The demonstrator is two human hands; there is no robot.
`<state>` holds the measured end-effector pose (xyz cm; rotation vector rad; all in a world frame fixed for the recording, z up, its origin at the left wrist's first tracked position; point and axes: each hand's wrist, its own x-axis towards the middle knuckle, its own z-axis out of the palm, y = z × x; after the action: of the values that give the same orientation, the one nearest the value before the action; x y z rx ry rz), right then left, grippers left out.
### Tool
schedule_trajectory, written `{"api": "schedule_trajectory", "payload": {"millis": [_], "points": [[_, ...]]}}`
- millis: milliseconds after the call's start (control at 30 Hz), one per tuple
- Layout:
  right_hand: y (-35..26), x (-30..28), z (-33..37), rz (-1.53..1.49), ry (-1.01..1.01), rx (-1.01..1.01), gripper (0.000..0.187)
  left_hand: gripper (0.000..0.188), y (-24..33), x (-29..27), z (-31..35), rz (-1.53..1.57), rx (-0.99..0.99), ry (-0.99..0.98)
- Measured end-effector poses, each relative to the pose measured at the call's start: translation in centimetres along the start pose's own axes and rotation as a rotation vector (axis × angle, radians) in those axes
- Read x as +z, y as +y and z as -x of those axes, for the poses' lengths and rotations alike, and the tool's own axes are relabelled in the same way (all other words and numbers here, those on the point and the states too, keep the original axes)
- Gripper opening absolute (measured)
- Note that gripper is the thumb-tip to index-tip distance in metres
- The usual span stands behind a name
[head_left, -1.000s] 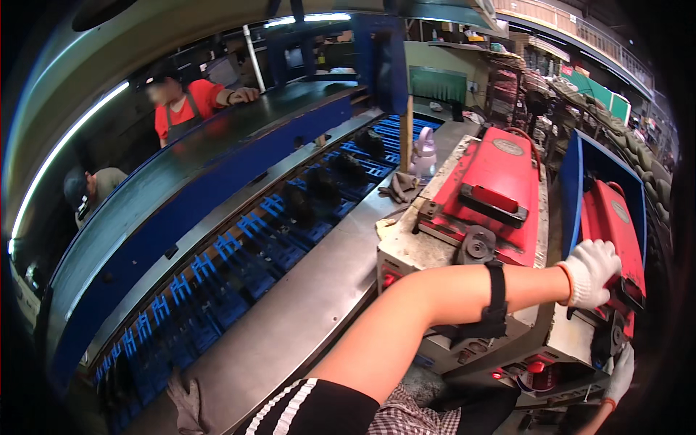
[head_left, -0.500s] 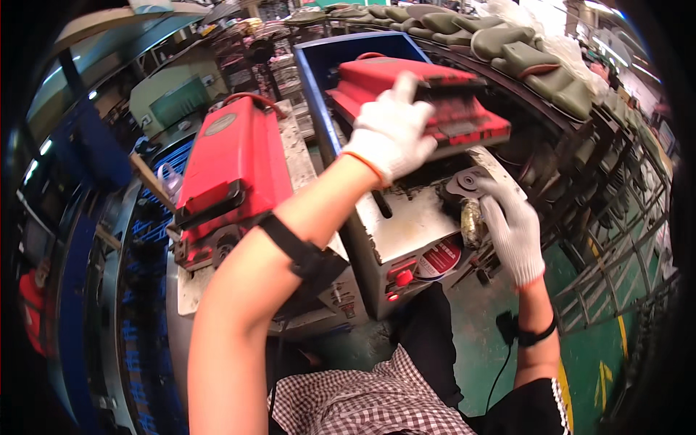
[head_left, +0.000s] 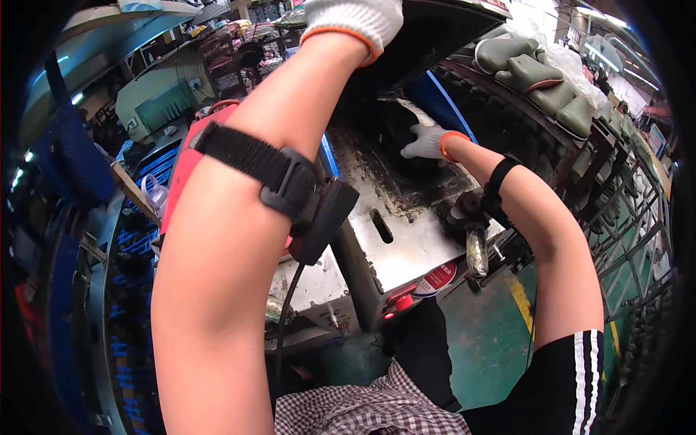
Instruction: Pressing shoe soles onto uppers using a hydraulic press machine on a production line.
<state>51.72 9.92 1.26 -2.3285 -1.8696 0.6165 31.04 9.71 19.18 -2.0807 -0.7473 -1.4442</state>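
The hinged lid (head_left: pixel 428 43) of the machine stands raised, its dark underside showing. My left hand (head_left: pixel 355 18), in a white knit glove with an orange cuff, is at the lid's left side; its fingers are cut off by the upper edge. My right hand (head_left: pixel 425 141), gloved alike, reaches into the blackened bed (head_left: pixel 384 192) under the lid. Its fingers are apart over a dark shape (head_left: pixel 395 141) whose kind I cannot make out. Near my right forearm is a lever handle (head_left: pixel 475 250) wrapped in yellowish tape, on the machine's front right corner.
A second machine with a red cover (head_left: pixel 192 148) stands at left, partly behind my left arm. Olive-green boots (head_left: pixel 536 72) lie piled on a rack at the far right. A red button (head_left: pixel 404 301) sits on the machine's front. Metal racking (head_left: pixel 623 254) lines the right.
The red lid has swung up and back, with my left hand rising beside it. My right hand has left the lever at the front corner and moved into the machine's bed.
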Motion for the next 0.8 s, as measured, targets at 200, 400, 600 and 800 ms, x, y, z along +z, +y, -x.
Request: {"api": "schedule_trajectory", "payload": {"millis": [200, 400, 600, 800], "points": [[4.8, -2.8, 0.1, -0.756, 0.228, 0.02, 0.047, 0.051, 2.0, -0.6, -1.3, 0.08, -0.188, -0.233], [2.7, -0.5, 14.3, -1.256, 0.013, -0.097, 0.057, 0.06, -0.6, -3.6, 4.0, 0.278, 0.085, -0.218], [-1.4, 8.4, 24.1, -1.781, 0.031, -0.347, 0.058, 0.068, 1.3, -16.7, 16.9, 0.743, -0.483, -0.248], [-9.1, 16.9, 26.5, -1.925, -0.756, -0.637, 0.059, 0.061, 2.8, -24.3, 30.4, 1.042, -1.128, -0.051]]}}
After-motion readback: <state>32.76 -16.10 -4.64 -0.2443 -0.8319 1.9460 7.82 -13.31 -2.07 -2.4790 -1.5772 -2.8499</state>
